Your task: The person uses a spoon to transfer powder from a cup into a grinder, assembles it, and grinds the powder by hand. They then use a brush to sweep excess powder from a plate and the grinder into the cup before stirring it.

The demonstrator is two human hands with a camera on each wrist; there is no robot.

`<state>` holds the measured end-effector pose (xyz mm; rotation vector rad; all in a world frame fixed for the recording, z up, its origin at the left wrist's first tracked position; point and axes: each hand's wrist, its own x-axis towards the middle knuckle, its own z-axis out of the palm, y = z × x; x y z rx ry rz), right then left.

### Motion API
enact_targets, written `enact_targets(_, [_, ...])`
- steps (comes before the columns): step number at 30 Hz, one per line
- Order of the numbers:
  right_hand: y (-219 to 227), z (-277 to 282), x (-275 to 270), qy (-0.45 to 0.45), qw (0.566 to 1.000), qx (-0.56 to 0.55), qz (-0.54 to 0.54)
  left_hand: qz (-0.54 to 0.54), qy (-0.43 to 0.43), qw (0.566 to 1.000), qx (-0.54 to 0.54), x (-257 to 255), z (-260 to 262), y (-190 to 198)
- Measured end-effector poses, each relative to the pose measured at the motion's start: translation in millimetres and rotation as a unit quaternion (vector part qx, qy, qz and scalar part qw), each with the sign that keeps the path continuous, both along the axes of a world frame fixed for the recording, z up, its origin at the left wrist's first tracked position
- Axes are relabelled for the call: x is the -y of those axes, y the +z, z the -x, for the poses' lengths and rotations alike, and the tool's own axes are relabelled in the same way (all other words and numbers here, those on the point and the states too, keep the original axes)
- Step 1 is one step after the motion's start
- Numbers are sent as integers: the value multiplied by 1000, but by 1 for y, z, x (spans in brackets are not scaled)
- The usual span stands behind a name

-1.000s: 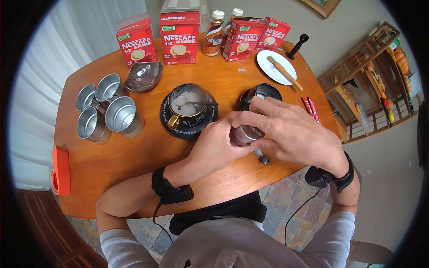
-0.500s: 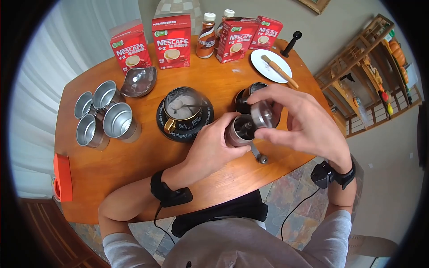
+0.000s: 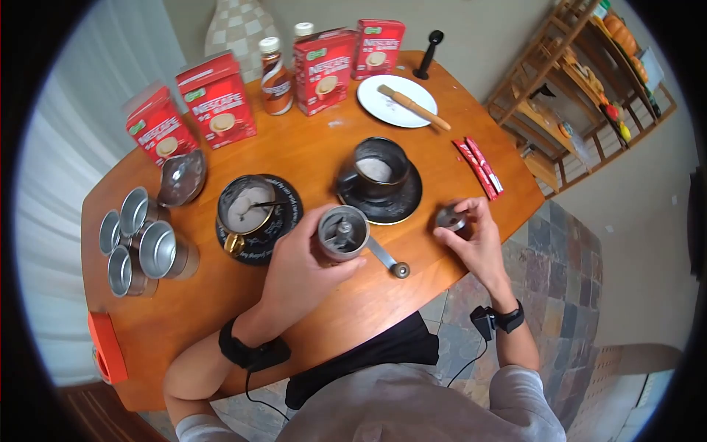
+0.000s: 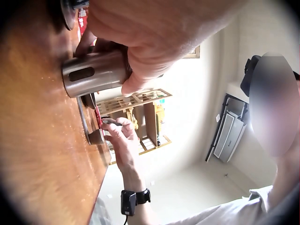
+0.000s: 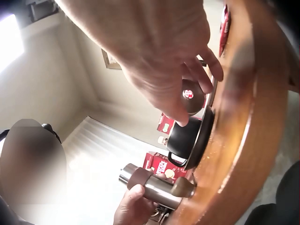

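My left hand [image 3: 294, 258] holds the body of a manual coffee grinder [image 3: 344, 247], a grey metal cylinder, upright near the table's front edge. Its top is uncovered, showing the central shaft inside. In the left wrist view, the grinder's side [image 4: 96, 72] has a dark oval window. To the right, my right hand [image 3: 482, 254] pinches the round grinder lid [image 3: 451, 219] between thumb and fingers, low over the table. The lid's disc [image 5: 193, 97] shows a small red-and-white mark in the right wrist view. Between the hands lies the crank handle [image 3: 387, 256] with its knob.
Behind the grinder, a black cup [image 3: 383, 180] of pale powder stands on a saucer [image 3: 401, 210]. Another black cup [image 3: 247, 221], gold-handled with a spoon, is left. Metal cups [image 3: 158, 250], coffee boxes [image 3: 221, 107], a plate with a brush [image 3: 409, 103] and red sachets [image 3: 479, 166] surround them.
Both hands were at the grinder's top; the right hand then lifted the lid off and carried it right. The left hand still holds the body. The head view has turned right.
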<state>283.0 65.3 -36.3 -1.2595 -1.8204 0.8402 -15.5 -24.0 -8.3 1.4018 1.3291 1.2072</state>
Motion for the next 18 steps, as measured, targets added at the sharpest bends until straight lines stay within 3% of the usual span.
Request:
enact_targets(5, [-20,-11,0,-19,986,127,-102,-23,-5,1000,18,-1,0,-6])
enact_targets(6, [-24,-12,-1,-20,984,120,-132,-34,0,999,-37,0,0,-1])
enact_targets(8, [-30,-11,0,-32,985,87,-147,-27,1,999,-40,1,-1,2])
enact_targets(12, [-29,-9,-1,-42,982,74,-166,-2,3,1000,12,1,-3,1])
enact_targets(18, [-28,-4,0,-43,970,142,-193,0,10,1000,5,2,-5,-4])
